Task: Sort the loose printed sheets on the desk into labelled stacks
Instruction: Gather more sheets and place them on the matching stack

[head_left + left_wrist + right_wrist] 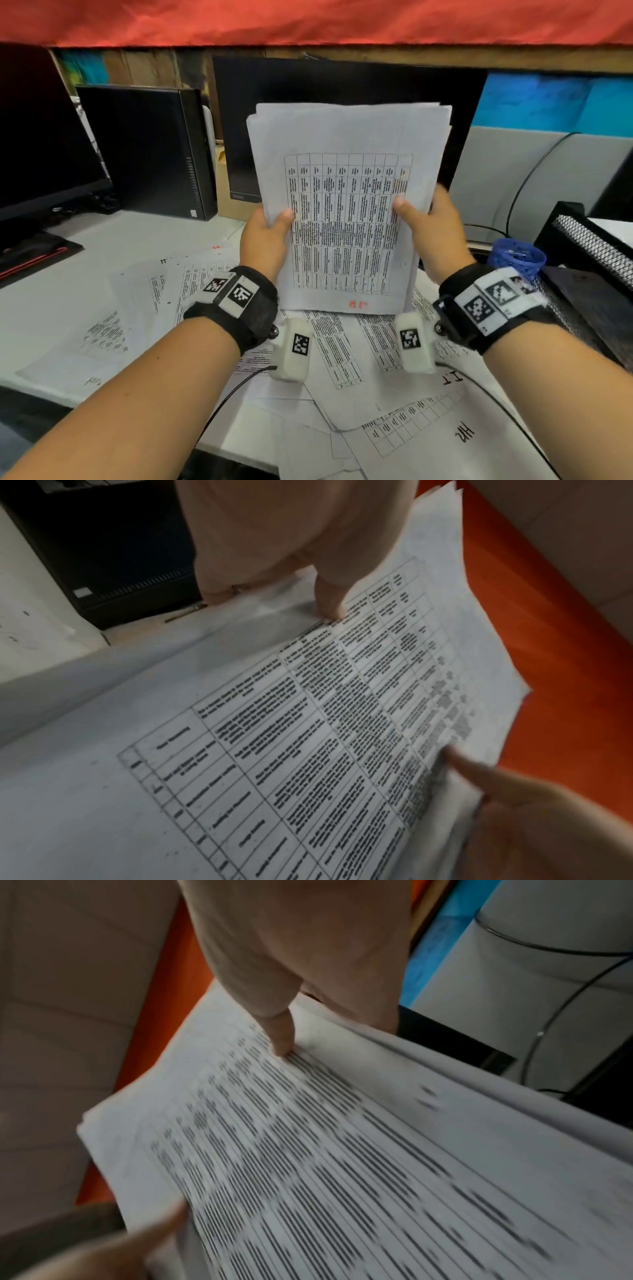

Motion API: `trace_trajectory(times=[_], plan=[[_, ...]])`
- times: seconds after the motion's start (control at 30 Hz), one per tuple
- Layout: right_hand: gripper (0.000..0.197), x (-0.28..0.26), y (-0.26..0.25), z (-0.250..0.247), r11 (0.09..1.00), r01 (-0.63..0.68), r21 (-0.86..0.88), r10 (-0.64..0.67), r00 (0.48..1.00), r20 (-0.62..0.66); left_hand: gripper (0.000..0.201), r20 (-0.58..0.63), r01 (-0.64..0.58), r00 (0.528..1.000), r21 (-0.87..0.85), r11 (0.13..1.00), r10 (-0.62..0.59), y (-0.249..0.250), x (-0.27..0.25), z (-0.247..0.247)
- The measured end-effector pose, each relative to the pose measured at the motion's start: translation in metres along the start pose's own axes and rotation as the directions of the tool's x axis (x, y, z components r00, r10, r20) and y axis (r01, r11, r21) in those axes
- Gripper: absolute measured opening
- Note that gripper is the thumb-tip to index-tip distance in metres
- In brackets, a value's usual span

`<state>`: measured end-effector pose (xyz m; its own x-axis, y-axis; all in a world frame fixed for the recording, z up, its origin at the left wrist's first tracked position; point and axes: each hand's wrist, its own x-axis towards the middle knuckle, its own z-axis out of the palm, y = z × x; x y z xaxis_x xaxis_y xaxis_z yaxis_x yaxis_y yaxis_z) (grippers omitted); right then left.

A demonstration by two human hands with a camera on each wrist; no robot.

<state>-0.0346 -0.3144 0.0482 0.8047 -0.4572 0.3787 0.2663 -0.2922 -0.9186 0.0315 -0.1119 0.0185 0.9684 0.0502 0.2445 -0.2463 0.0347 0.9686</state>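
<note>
Above the desk (51, 308), in front of the dark monitor (342, 85), a sheaf of printed sheets (346, 212) stands nearly upright; left hand (265, 238) and right hand (433, 228) pinch its side edges, thumbs on the printed face, fingers curled behind. Light, floppy and slippery between layers, it would likely fan or sag, so gripping both edges low seems wise; more loose sheets (342, 346) lie below it
</note>
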Motion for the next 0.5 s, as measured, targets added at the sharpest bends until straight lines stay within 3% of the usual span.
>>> trace_trajectory(times=[0.17,0.5], plan=[[0.036,-0.035,0.027,-0.003,0.995,-0.097,0.037,0.099,0.993,-0.06,0.018,0.005,-0.068,0.998,-0.072,0.995,0.069,0.015,-0.025,0.015],[0.025,-0.075,0.033,-0.035,0.998,-0.009,0.06,0.021,0.98,-0.199,0.022,0.093,-0.088,0.991,-0.069,0.994,0.094,0.012,-0.079,0.02]])
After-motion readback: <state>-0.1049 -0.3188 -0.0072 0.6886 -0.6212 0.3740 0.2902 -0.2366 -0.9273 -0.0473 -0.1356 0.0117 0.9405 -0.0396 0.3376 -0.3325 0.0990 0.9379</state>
